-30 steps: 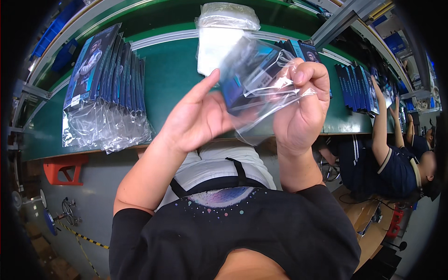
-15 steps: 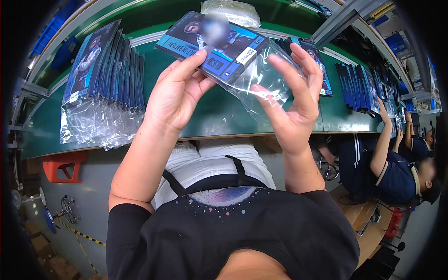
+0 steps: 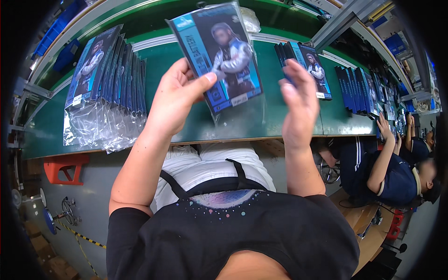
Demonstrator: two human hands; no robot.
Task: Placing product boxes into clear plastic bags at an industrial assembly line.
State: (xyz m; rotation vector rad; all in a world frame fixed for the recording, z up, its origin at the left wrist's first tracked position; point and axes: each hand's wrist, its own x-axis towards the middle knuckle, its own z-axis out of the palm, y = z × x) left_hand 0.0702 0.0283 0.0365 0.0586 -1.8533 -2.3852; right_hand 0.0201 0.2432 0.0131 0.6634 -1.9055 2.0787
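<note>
In my left hand point(image 3: 179, 100) is a flat black and blue printed box point(image 3: 231, 63) in a clear plastic bag. The thumb presses on its printed front and the fingers go behind it. The box is raised over the green table, its front turned up with a picture of a person on it. Below its lower edge hangs the loose end of the bag. To the right, apart from the box, my right hand point(image 3: 299, 107) is in the air with fingers loosely bent and nothing in it. Just beyond it stand a few similar boxes point(image 3: 313, 70).
A row of bagged boxes point(image 3: 107, 74) leans together at the left of the green table point(image 3: 200, 128). More boxes point(image 3: 357, 88) stand further right, near a co-worker point(image 3: 394, 168). Behind the held box lies clear plastic point(image 3: 249, 21). A red stool point(image 3: 65, 169) is at the lower left.
My left hand has turned the bagged box more upright, its front now facing up. My right hand has left the bag's open end and drawn away, fingers closer together.
</note>
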